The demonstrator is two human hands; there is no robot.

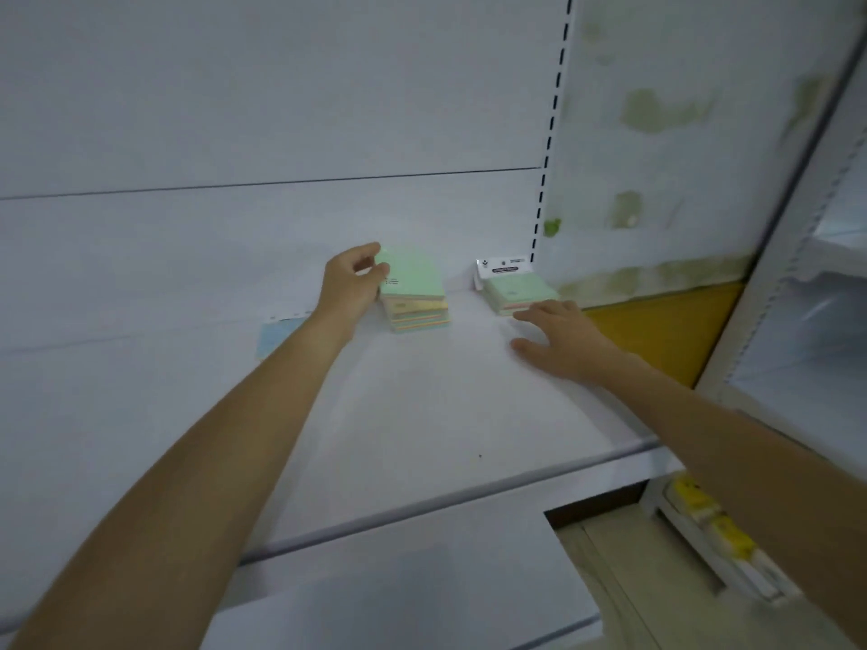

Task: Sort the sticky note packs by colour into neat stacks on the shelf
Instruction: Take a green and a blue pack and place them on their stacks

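Head view, from the bottom of the frame upward: two bare forearms come in from the lower left and lower right corners and reach over a white shelf (445,415), whose rounded front lip crosses the lower middle. At the lower right, below the shelf, a rack holds yellow packets (699,501), too blurred for any print to be read.

Right of centre, the right hand (558,342) lies palm down just over the shelf. Its fingers are straight and spread and grip nothing, and the fingertips are at the near edge of a small stack (513,290), green on top with a pink layer showing beneath. Left of centre, a pale blue sheet (277,337) lies flat on the shelf beside the left wrist.

At the middle of the frame stands a mixed stack (417,314) of green, yellow, orange and pink layers, its edges uneven. On top of it sits a green pack (413,274), tilted. The left hand (352,286) pinches its left edge, with the thumb above and the curled fingers clamped on the side. A few lines of small dark print sit by those fingers, too fine to read.

Behind the small stack, a white card (502,266) with black logos and a black bar stands upright; its writing is illegible. Beyond it rise the white back panel (281,110) and a slotted upright (551,124). To the right are a yellow panel (666,321) and a wall (680,63) with green patches.
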